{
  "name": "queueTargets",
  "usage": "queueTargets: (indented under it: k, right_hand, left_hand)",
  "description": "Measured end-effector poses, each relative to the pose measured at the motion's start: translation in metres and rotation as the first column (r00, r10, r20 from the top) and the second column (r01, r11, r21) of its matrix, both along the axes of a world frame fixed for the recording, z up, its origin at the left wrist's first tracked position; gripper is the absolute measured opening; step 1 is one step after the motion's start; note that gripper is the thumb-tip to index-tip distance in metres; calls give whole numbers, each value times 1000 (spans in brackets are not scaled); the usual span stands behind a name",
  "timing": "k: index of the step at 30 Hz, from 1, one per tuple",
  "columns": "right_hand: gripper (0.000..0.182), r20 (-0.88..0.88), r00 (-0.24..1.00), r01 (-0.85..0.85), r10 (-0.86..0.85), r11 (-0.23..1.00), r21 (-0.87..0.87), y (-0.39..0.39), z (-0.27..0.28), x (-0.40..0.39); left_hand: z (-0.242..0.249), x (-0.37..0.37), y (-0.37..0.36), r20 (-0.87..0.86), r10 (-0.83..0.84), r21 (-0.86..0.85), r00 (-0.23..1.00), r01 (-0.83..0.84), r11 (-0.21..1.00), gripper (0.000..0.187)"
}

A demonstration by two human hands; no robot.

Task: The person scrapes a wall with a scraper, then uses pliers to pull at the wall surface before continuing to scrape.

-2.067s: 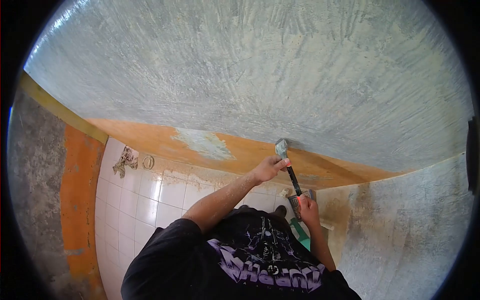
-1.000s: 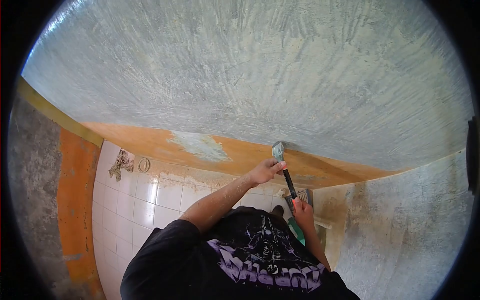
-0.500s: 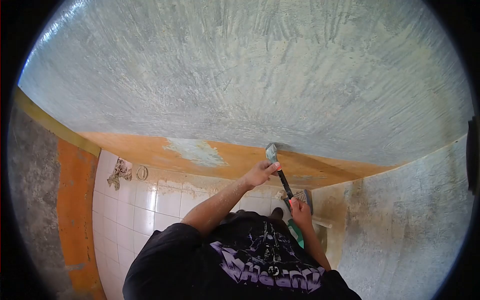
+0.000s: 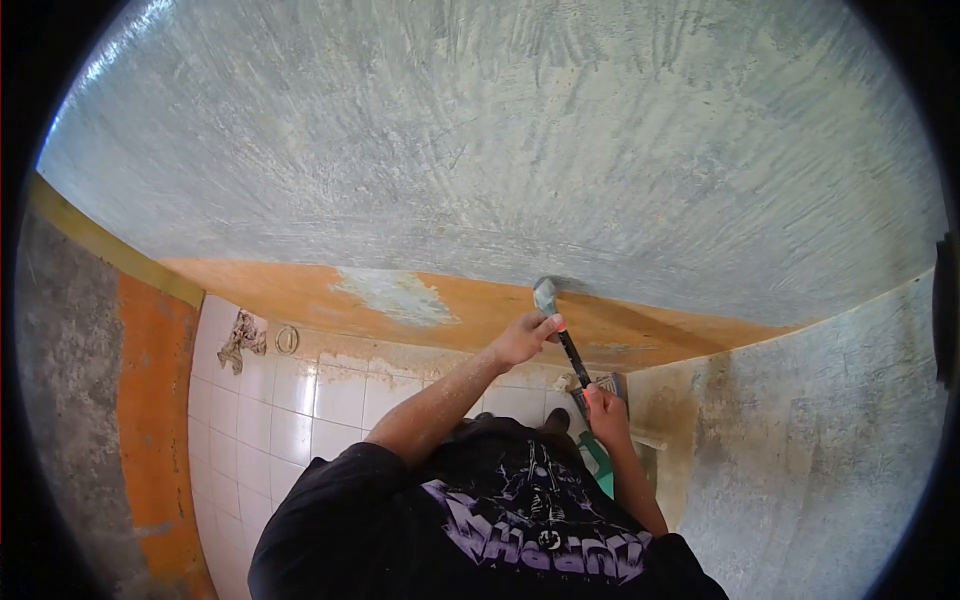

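Both of my hands are closed round a long scraper with a black handle and a pale metal head. My left hand grips it near the head, and my right hand holds the lower end of the handle. The scraper's head rests against the wall, close to the line where the grey scraped surface meets the orange paint. A pale bare patch breaks the orange band left of the scraper.
A crumpled rag and a ring-shaped item lie on the tiled floor at the left. Debris lies along the wall's foot. Behind my right hand are a grey tray-like object and something green. A side wall stands at the right.
The scraper and both hands have shifted very slightly; its head sits a little higher on the wall. The grip looks the same, and the view has moved slightly.
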State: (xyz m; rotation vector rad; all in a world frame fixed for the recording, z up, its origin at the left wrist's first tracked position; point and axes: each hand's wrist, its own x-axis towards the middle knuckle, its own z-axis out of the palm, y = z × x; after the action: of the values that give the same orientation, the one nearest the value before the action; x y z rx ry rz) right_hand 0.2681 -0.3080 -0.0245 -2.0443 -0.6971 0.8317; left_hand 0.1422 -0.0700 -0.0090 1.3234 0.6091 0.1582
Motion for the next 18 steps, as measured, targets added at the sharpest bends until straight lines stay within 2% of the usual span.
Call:
queueTargets:
  k: [1, 7, 11, 18]
  right_hand:
    - [47, 58, 998, -18, 19, 1000, -11, 1, -1, 1]
    - [49, -82, 997, 3, -5, 1000, -18, 0, 13, 1]
    - [47, 4, 999, -32, 32, 999, 19, 9, -10, -1]
    - [47, 29, 1000, -7, 7, 1000, -26, 7, 5, -3]
  left_hand:
    - [3, -1, 1, 2, -1, -13, 1000, 1, 1000, 50]
    - [0, 7, -6, -15, 35, -5, 999, -35, 999, 51]
    - [9, -8, 3, -19, 87, -16, 996, -88, 996, 51]
    - [7, -10, 2, 10, 54, -12, 998, -54, 998, 49]
